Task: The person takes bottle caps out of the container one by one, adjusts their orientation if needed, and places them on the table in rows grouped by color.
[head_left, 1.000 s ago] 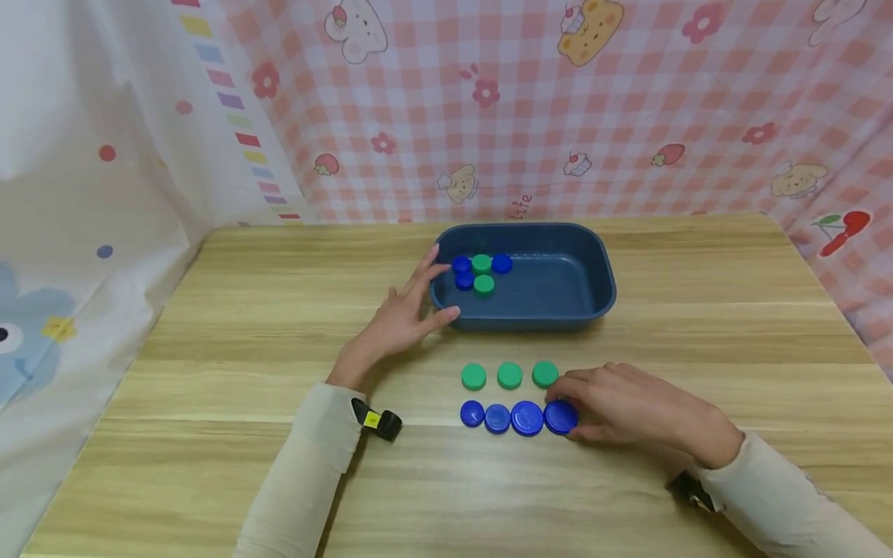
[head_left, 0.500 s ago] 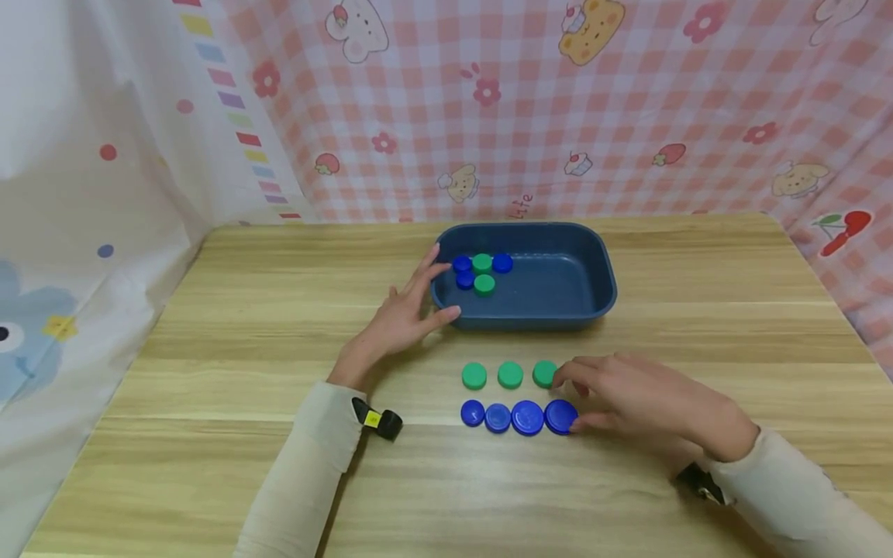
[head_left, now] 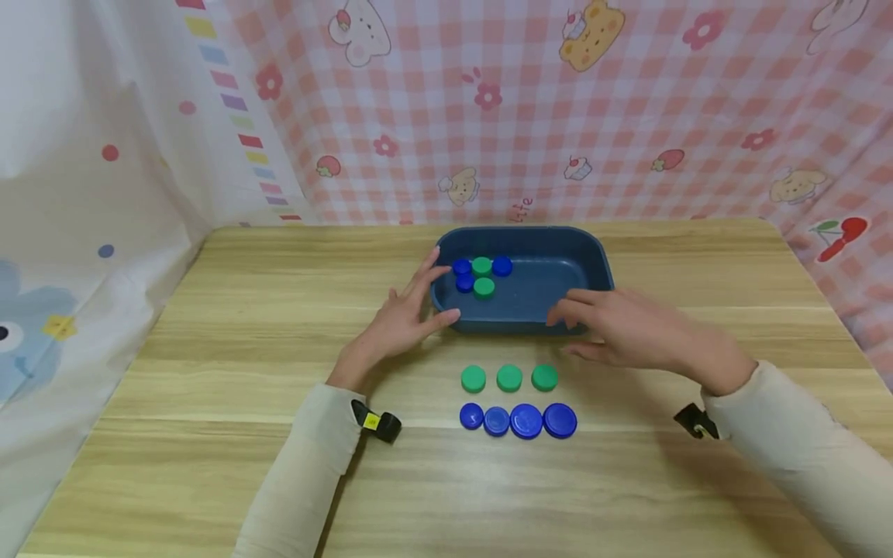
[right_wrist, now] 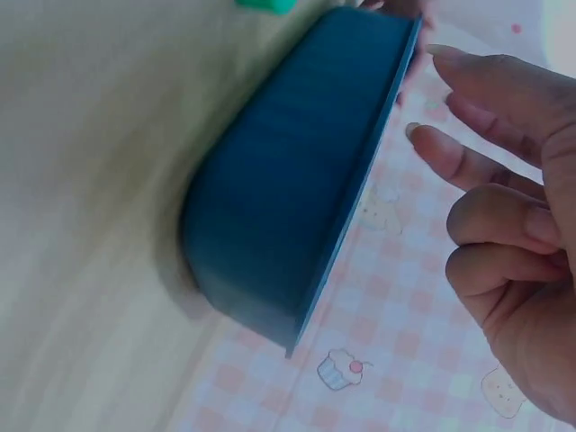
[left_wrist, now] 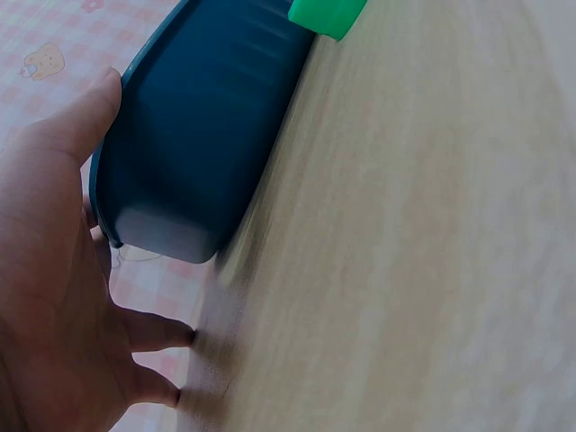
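Observation:
A dark blue tray holds several blue and green bottle caps at its left end. My left hand rests on that end with spread fingers, thumb over the front rim and a fingertip over the side; in the left wrist view two other fingers reach down to the table. Over the tray's front right corner is my right hand, its thumb and index finger apart with nothing between them. Its lower fingers are bent in the right wrist view. Three green caps lie in a row in front of the tray, with a row of blue caps nearer me.
The wooden table ends at a pink checked cloth hung behind the tray. A white cloth hangs along the left side. Black wrist cameras sit at both sleeves.
My right hand has left the rightmost blue cap and moved away from me, past the green row, to the tray's front right rim. The left hand and the caps stay in place.

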The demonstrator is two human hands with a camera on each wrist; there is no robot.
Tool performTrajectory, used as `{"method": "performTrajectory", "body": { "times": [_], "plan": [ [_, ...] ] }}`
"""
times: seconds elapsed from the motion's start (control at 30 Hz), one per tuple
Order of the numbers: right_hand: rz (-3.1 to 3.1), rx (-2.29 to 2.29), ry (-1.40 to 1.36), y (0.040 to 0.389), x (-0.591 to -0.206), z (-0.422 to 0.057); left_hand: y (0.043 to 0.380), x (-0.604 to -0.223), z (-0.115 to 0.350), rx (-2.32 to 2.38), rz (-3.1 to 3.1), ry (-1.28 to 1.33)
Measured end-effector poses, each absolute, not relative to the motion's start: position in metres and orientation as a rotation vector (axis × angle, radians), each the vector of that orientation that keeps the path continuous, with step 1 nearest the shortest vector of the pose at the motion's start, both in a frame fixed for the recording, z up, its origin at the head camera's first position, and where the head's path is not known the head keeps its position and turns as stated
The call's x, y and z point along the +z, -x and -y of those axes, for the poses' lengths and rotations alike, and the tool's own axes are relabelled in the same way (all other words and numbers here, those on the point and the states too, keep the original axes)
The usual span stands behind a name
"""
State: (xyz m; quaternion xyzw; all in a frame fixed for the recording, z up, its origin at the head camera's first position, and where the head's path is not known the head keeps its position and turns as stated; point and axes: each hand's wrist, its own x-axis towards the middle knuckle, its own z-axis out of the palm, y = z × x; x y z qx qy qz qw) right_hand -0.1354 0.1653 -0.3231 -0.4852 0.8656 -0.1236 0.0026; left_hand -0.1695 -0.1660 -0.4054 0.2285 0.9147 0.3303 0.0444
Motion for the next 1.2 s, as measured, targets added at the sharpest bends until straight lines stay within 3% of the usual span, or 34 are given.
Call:
{"method": "performTrajectory", "body": {
  "times": [0.37, 1.2],
  "plan": [
    [-2.735, -0.353, 1.432, 0.18, -0.309, -0.153, 0.17, -0.407, 0.167, 1.016, -2.796, -0.698],
    [-2.588, -0.144, 1.577, 0.237, -0.335, -0.089, 0.17, -0.408, 0.168, 1.025, -2.798, -0.72]
  ]
}}
